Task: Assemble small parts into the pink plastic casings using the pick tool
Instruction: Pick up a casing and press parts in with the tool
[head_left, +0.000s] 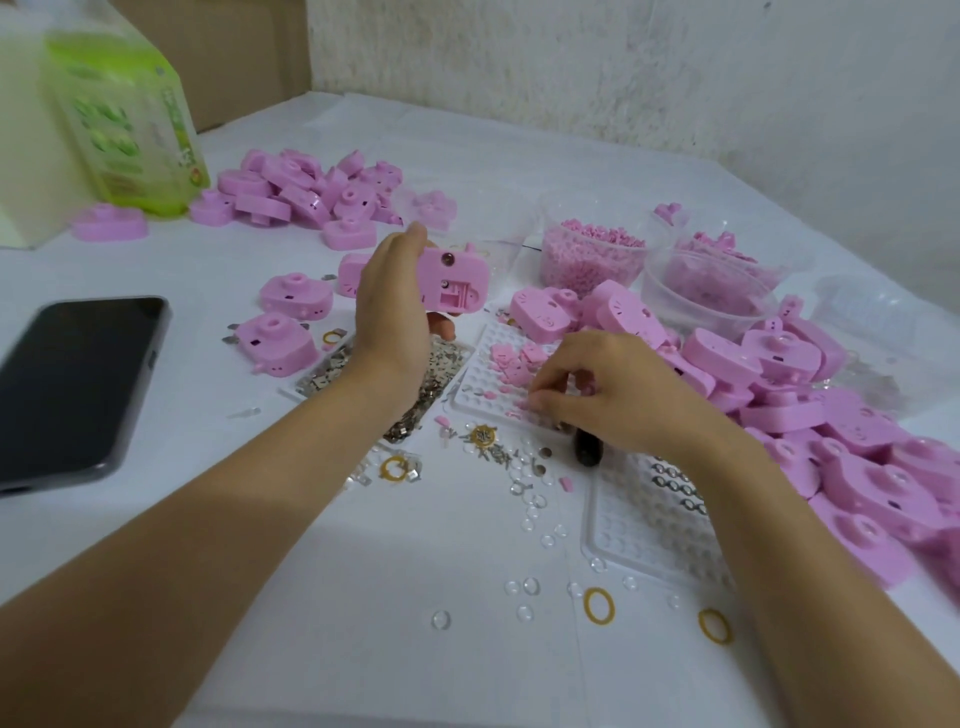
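Observation:
My left hand (392, 306) grips a pink plastic casing (457, 280) upright above the table, its open inner side facing me. My right hand (597, 395) is curled over a white dimpled tray (478, 384) and its fingertips pinch at small pink parts (514, 358) lying there. A dark tool handle (588, 451), apparently the pick tool, sticks out from under the right palm; its tip is hidden. A flat tray of small metal pieces (441, 364) lies under my left wrist.
Heaps of pink casings lie at the back left (306, 192) and along the right (831, 415). Two clear tubs of pink parts (592, 249) (711, 291) stand behind. A phone (78, 384) lies left, a green bottle (130, 119) behind it. Clear lenses and gold rings (600, 605) are scattered near me.

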